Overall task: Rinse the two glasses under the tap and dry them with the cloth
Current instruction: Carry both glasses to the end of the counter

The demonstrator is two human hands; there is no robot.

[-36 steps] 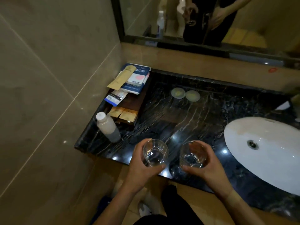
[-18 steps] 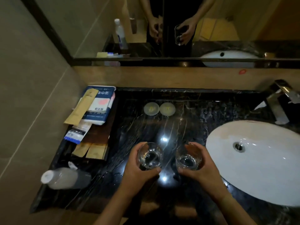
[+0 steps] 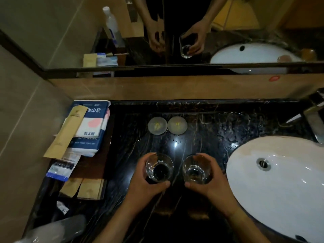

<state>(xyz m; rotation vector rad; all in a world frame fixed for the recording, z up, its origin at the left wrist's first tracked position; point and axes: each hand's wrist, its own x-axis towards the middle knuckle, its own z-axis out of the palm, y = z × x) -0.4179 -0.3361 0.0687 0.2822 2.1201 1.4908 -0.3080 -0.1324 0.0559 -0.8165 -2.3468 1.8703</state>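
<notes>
Two clear tumblers stand upright over the black marble counter (image 3: 201, 130), side by side. My left hand (image 3: 145, 185) is wrapped around the left glass (image 3: 159, 168). The right glass (image 3: 196, 170) is gripped by my right hand (image 3: 210, 183). Both are left of the white oval sink (image 3: 280, 190). The metal tap (image 3: 313, 116) juts in at the right edge, above the basin. No cloth is clearly identifiable; a blue and white pack (image 3: 91, 127) marked as a towel set lies at the counter's left.
Two round coasters (image 3: 167, 125) lie behind the glasses. Paper sachets and small packets (image 3: 63, 165) are stacked on a wooden tray at left. A plastic bottle (image 3: 52, 230) lies on its side at the front left corner. A mirror (image 3: 175, 32) runs along the back wall.
The view has swung right and down over the counter. Both hands keep hold of the glasses, which sit a little farther from me, closer to the coasters.
</notes>
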